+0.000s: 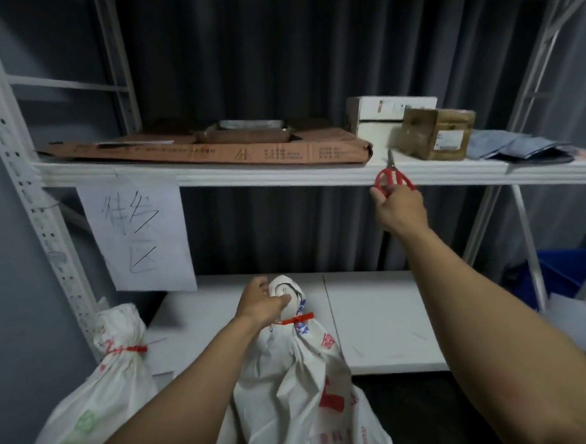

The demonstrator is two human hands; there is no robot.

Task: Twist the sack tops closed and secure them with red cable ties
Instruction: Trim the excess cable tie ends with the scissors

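Sack [296, 389] top gripped by left hand [257, 307] fingers; right hand [400, 209] fingers pinch scissors [381, 178].

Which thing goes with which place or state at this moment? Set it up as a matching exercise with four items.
Things:
1. red-handled scissors
2. middle sack
3. left sack
4. paper sign

Places or states:
a. hangs from the front edge of the middle shelf
b. twisted top gripped by the left hand
c. at the shelf edge, held by the right hand
d. leans by the rack upright, no hand on it

Pairs: 1-c, 2-b, 3-d, 4-a
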